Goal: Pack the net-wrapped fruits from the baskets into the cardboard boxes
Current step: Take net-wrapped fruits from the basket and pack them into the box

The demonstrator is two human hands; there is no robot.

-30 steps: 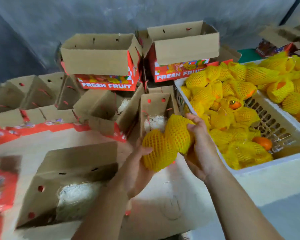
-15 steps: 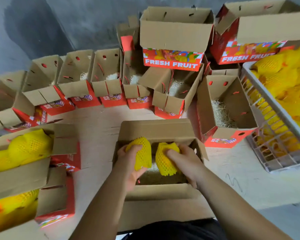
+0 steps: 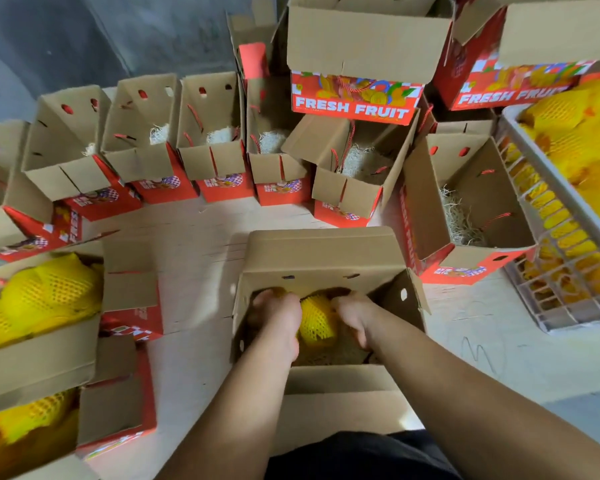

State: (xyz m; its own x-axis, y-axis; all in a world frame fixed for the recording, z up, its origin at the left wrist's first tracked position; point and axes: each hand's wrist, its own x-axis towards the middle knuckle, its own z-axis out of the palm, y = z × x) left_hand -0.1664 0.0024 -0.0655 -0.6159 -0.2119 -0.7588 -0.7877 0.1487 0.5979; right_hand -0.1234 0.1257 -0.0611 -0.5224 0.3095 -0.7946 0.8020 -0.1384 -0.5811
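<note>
An open cardboard box (image 3: 321, 249) stands right in front of me with pale straw on its bottom. Both my hands are down inside it. My left hand (image 3: 274, 318) is curled over a yellow net-wrapped fruit (image 3: 277, 292) that only peeks out beyond my fingers. My right hand (image 3: 352, 315) grips a second yellow net-wrapped fruit (image 3: 317, 322), which lies between the two hands low in the box. The hands are a little blurred. A pale plastic basket (image 3: 555, 188) at the right holds several more net-wrapped fruits (image 3: 575, 133).
A row of open, straw-lined "FRESH FRUIT" boxes (image 3: 215, 133) runs along the back, and one more (image 3: 471, 202) sits next to the basket. Two taller boxes (image 3: 357, 39) are stacked behind. Boxes with yellow fruits (image 3: 49, 296) in them sit at the left.
My view swung from the basket to the box in front of me. Both hands carried the two fruits over and have now sunk deeper into the box.
</note>
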